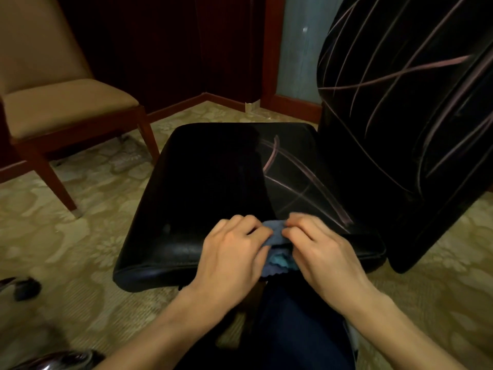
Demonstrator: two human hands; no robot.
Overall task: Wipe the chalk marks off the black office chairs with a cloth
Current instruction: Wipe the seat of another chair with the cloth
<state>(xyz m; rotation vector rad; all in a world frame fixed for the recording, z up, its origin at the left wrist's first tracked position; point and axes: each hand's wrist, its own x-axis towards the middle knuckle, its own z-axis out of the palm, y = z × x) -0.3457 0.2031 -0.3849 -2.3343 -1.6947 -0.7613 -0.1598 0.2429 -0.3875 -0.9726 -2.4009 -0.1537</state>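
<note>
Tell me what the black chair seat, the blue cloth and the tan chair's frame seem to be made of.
Black chair seat: probably leather or a leather-like vinyl; smooth, with a slight sheen and a stitched front edge.
Blue cloth: soft fabric, possibly microfibre; it bunches in folds between both hands.
Tan chair's frame: looks like reddish-brown varnished wood.

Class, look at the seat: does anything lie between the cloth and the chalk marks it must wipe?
Nothing visible does. Both hands pinch the cloth at the seat's near edge; bare black seat separates it from the chalk marks.
</note>
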